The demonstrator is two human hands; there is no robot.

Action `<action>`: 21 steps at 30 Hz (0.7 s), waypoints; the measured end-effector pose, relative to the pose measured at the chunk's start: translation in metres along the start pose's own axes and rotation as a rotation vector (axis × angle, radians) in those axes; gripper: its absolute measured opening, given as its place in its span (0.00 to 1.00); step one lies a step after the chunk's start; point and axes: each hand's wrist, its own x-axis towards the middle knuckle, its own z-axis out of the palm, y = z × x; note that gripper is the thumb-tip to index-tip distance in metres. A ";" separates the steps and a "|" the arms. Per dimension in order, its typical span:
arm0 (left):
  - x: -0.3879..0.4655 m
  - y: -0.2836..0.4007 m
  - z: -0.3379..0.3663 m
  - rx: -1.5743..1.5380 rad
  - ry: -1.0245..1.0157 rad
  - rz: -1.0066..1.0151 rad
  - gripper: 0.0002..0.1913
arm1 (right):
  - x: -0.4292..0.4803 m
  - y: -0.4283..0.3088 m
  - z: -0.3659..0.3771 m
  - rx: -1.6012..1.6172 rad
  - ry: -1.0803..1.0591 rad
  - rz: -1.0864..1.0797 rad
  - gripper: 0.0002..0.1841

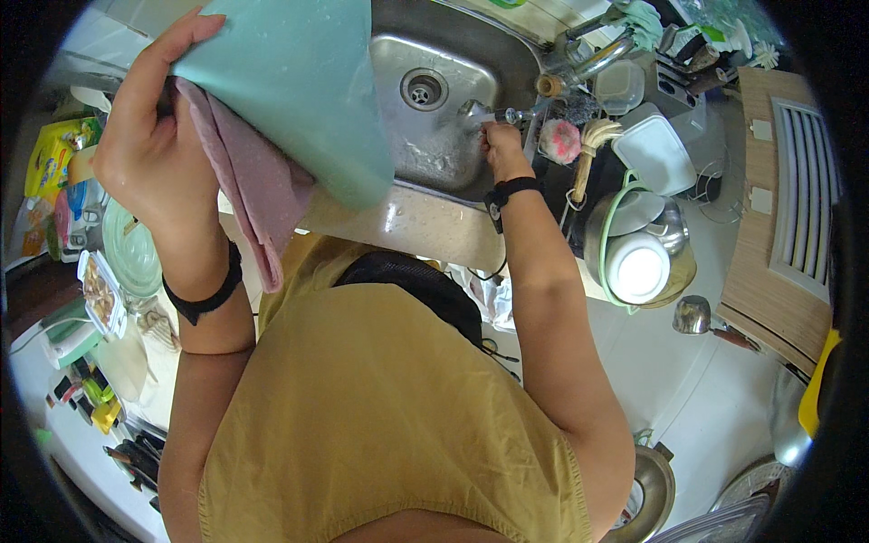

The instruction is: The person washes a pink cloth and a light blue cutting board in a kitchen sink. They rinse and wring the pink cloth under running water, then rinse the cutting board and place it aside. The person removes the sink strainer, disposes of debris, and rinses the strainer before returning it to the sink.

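Note:
My left hand (159,136) is raised at the upper left. It grips a folded pink cloth (248,183), and its fingertips are at the edge of a large pale teal plastic sheet or board (299,88) beside the cloth. The teal piece hangs over the sink's left part and the counter edge. Over the right side of the stainless steel sink (448,61), my right hand (501,146) is closed at a metal faucet sprayer (506,117); its fingers are partly hidden. Water runs and splashes in the basin below. The drain (424,89) is visible.
Right of the sink stand a wooden-handled brush (585,159), a pink-and-white scrubber (561,141), plastic containers (655,153) and a green-rimmed basket (606,224) with bowls. At left lie a food tray (102,292), a round green lid (129,248) and packets (54,156). The counter edge (407,227) is wet.

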 end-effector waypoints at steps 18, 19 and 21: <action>-0.001 0.003 0.001 -0.047 -0.003 -0.047 0.09 | -0.025 -0.001 0.001 -0.690 0.065 -0.496 0.09; -0.001 0.003 0.000 -0.030 -0.011 -0.062 0.09 | -0.020 0.001 0.002 -0.649 0.076 -0.444 0.09; -0.001 0.002 -0.002 -0.014 -0.015 -0.024 0.09 | -0.013 0.003 0.002 -0.564 0.041 -0.392 0.09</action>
